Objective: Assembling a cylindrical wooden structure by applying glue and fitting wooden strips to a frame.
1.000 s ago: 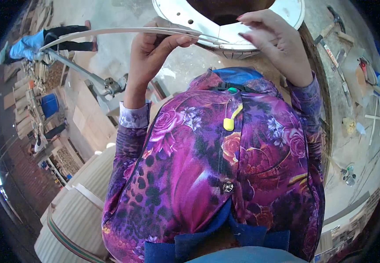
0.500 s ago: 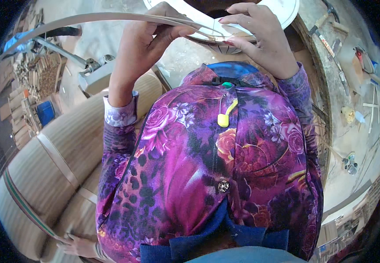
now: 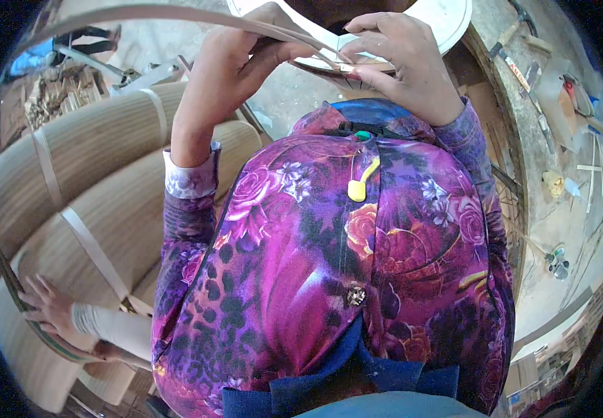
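At the top centre my left hand (image 3: 235,76) is closed round a long, thin, pale strip (image 3: 141,12) that looks like wood edging. The strip bows away to the far left, and a second thin length seems to lie against it at my fingers. My right hand (image 3: 413,66) pinches near the strip's end, thumb and fingers brought together there. Just beyond and beneath both hands is a broad white ring-shaped piece (image 3: 448,21) with a dark round opening. My fingers partly hide its near edge.
On my left, large wood-grain rolls (image 3: 106,188) bound with pale straps lie beside me, with another person's hand (image 3: 47,306) on them. Scrap wood (image 3: 65,104) is piled behind. To my right, a hammer (image 3: 507,38) and a cutter-like tool (image 3: 545,132) lie on the floor.
My right fingers have closed in on the strip's end, where they were apart before. The wood-grain rolls have shifted forward on the left, and the other person's hand has come further in.
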Action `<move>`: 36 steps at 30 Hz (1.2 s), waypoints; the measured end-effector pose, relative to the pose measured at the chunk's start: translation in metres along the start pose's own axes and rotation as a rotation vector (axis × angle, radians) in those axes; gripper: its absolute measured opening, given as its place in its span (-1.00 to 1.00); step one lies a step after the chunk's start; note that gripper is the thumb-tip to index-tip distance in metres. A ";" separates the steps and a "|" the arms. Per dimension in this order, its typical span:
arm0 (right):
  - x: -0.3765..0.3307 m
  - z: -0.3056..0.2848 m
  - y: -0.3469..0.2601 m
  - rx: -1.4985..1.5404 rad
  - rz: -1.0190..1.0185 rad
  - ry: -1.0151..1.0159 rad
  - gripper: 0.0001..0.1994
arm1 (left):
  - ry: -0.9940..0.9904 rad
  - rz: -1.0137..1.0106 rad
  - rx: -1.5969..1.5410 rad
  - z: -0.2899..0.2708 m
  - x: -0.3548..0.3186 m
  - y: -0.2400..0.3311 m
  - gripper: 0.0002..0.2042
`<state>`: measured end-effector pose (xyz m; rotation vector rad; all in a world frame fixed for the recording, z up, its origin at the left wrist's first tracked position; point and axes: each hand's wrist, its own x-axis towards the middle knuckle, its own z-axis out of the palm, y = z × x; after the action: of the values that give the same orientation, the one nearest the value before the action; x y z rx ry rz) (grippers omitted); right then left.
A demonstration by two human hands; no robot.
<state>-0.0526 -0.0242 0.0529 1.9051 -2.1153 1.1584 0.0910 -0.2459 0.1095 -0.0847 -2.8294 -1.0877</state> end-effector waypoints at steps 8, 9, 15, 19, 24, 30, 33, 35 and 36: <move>0.008 0.005 0.000 0.277 0.105 0.105 -0.91 | 0.019 -0.031 -0.303 0.001 -0.004 -0.010 -0.86; 0.007 0.001 0.001 0.279 0.174 0.053 -0.93 | 0.045 -0.044 -0.327 0.001 -0.004 -0.010 -0.86; -0.007 -0.040 0.007 0.216 0.289 -0.092 -0.88 | -0.066 -0.013 0.043 -0.005 0.009 0.010 -0.88; -0.024 -0.040 -0.010 0.269 0.366 -0.192 -0.83 | -0.079 0.148 0.136 0.001 0.014 0.026 -0.85; -0.021 -0.014 -0.008 0.067 0.245 -0.084 -0.73 | -0.072 0.139 0.142 0.000 0.014 0.025 -0.82; -0.013 -0.004 -0.001 -0.026 0.143 -0.117 -0.72 | -0.055 0.128 0.043 0.004 0.011 0.022 -0.89; -0.012 0.001 0.000 0.011 0.131 -0.128 -0.70 | -0.047 0.072 0.031 0.006 0.007 0.023 -0.90; -0.010 0.007 0.000 0.050 0.084 -0.033 -0.69 | -0.037 0.074 0.002 0.007 0.003 0.023 -0.91; -0.009 0.010 0.001 0.050 0.057 0.001 -0.70 | -0.013 0.053 0.002 0.008 0.001 0.023 -0.92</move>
<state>-0.0468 -0.0226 0.0405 1.8750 -2.1742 1.2341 0.0917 -0.2234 0.1190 -0.1655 -2.8222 -1.0772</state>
